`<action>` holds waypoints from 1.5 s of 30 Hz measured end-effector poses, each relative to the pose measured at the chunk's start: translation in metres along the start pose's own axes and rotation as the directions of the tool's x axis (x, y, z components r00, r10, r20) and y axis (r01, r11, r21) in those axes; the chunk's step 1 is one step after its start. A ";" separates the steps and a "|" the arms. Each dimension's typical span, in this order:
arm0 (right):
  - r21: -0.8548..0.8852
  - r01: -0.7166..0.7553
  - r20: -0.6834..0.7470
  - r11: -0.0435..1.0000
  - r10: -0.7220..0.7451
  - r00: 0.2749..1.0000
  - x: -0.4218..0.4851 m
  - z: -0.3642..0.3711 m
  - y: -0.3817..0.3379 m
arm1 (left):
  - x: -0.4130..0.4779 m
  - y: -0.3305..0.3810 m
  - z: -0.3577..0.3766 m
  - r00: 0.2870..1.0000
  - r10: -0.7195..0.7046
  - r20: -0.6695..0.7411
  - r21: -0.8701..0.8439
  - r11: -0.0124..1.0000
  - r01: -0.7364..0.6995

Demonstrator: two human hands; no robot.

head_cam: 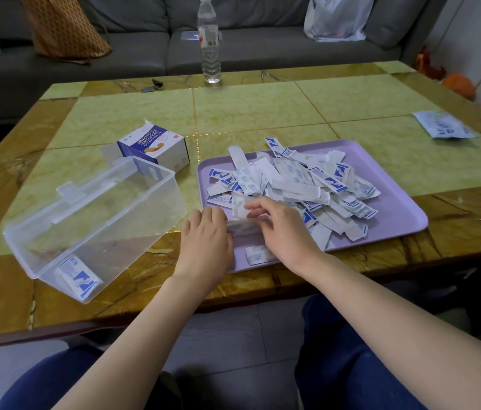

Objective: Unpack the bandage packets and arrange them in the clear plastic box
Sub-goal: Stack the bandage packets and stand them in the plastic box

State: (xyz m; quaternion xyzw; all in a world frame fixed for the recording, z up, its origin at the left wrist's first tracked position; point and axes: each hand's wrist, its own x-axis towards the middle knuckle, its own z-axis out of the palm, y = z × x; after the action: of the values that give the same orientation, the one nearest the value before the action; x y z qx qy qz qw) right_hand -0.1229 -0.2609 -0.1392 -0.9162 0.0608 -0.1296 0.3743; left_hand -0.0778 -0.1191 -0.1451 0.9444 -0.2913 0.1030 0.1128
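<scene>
Left hand and right hand are gripping a packet stack over the purple tray. Clear box is sitting left of it.

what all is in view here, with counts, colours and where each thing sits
clear plastic box: one, transparent, table's front left
boxed packets: few, white-blue, box's near corner
tray: one, lilac, right of box
loose packets: many, white-blue, heaped on tray
carton: one, white-blue, behind box
water bottle: one, clear, table's far edge
flat pack: one, white-blue, table's far right
sofa: one, grey, behind table
bundle: one, white-blue, between both grips
left grip: one, bare, holds bundle
right grip: one, bare, holds bundle
</scene>
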 end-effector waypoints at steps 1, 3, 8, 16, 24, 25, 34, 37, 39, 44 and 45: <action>-0.007 -0.006 -0.004 1.000 0.006 1.000 0.001 -0.001 0.001 | 0.001 -0.001 -0.003 1.000 -0.017 -0.023 -0.027 0.999 0.017; -0.026 -0.015 0.026 1.000 0.016 1.000 0.001 -0.001 0.004 | 0.002 -0.006 -0.008 0.999 -0.042 -0.017 -0.130 0.991 0.039; -0.001 -0.045 0.010 0.999 0.045 0.999 0.002 -0.003 0.004 | 0.004 -0.016 -0.007 0.998 -0.045 0.053 -0.433 0.899 0.064; 0.054 -0.087 0.010 0.995 0.086 0.996 0.005 -0.009 0.009 | 0.000 -0.012 -0.009 0.996 -0.062 0.064 -0.525 0.847 0.086; 0.121 -0.091 0.102 0.989 0.078 0.992 0.002 -0.005 0.000 | -0.001 -0.012 -0.013 0.994 -0.104 0.022 -0.517 0.850 0.101; 0.123 -0.086 0.111 0.989 0.072 0.991 0.001 -0.004 -0.001 | -0.001 -0.013 -0.012 0.994 -0.097 0.049 -0.515 0.850 0.109; 0.090 -0.045 0.123 0.995 0.034 0.992 0.001 -0.001 -0.004 | 0.000 -0.014 -0.004 0.996 0.072 0.045 -0.446 0.894 -0.044; 0.079 -0.032 0.154 0.996 0.019 0.988 0.000 0.000 -0.005 | 0.000 -0.016 -0.004 0.996 0.086 -0.036 -0.347 0.933 -0.093; 0.034 -0.007 0.144 0.999 0.002 0.990 0.000 0.000 -0.004 | 0.000 -0.015 -0.007 0.997 0.063 -0.053 -0.308 0.948 -0.077; -0.079 0.032 0.115 0.996 -0.022 0.993 -0.003 -0.003 -0.003 | -0.001 -0.012 -0.011 0.998 0.028 -0.050 -0.387 0.921 -0.045; -0.068 0.031 0.090 0.997 -0.025 0.996 -0.003 -0.003 -0.004 | -0.002 -0.011 -0.011 0.997 0.013 -0.076 -0.410 0.911 -0.044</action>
State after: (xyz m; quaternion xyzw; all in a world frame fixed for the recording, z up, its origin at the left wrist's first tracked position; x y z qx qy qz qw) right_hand -0.1271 -0.2598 -0.1351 -0.9342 0.0357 -0.0916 0.3429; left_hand -0.0742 -0.1058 -0.1365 0.8908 -0.3159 0.0749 0.3178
